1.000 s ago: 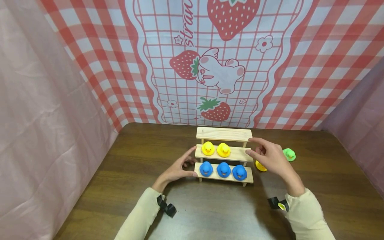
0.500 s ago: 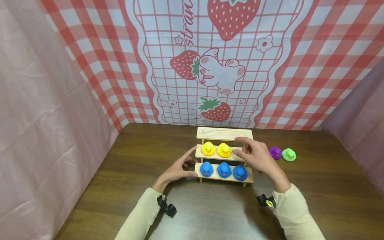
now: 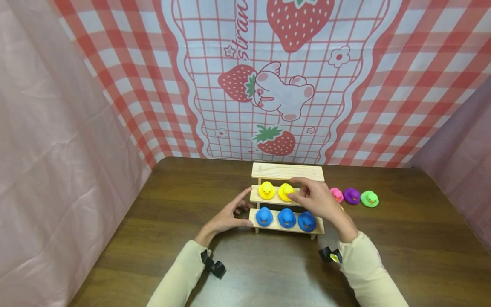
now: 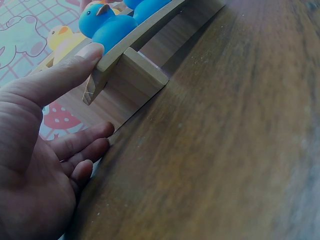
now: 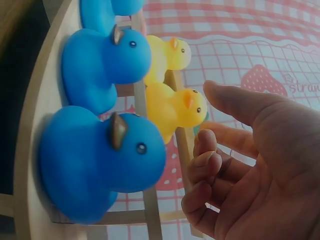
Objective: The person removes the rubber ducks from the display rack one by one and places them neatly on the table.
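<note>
A three-tier wooden stand (image 3: 287, 171) holds several blue ducks on its lowest tier, among them a middle blue duck (image 3: 286, 218). Two yellow ducks stand on the middle tier: a left one (image 3: 266, 190) and a right one (image 3: 284, 192). My left hand (image 3: 228, 216) touches the stand's left end, thumb on the lowest tier's edge (image 4: 107, 60), other fingers low beside the side panel. Beside the right yellow duck (image 5: 175, 112) is my right hand (image 3: 316, 198), thumb and forefinger extended and apart; whether they touch the duck is unclear.
On the brown table (image 3: 184, 183), right of the stand, sit a pink duck (image 3: 336, 195), a purple duck (image 3: 352, 195) and a green duck (image 3: 370, 198). A bit of yellow shows by my right wrist. A strawberry-print cloth (image 3: 280, 94) hangs behind.
My right hand has moved left along the middle tier to the right yellow duck, uncovering the purple and pink ducks. My left hand has stayed at the stand's left end.
</note>
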{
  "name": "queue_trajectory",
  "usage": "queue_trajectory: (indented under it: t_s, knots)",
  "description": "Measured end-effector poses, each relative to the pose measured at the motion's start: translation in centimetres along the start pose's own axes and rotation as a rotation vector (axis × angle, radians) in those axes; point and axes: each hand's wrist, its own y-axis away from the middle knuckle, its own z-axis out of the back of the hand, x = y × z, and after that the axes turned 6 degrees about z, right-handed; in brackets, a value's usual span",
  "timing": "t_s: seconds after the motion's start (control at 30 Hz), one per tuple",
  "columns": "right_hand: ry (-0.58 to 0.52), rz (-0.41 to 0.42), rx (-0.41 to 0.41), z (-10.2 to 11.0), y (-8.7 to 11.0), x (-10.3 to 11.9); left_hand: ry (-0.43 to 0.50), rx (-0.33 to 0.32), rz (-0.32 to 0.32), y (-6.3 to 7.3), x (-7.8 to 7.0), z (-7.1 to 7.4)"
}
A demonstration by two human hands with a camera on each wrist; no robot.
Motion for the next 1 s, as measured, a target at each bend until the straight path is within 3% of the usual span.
queue_trajectory:
  t_s: [0.4, 1.0]
  knots:
    - [0.044, -0.029, 0.069, -1.0, 0.0, -0.4, 0.006, 0.0, -0.005, 0.0, 0.0, -0.1]
    - [0.061, -0.01, 0.035, -1.1, -0.1, -0.1, -0.002, 0.004, 0.0, 0.0, 0.1, 0.1]
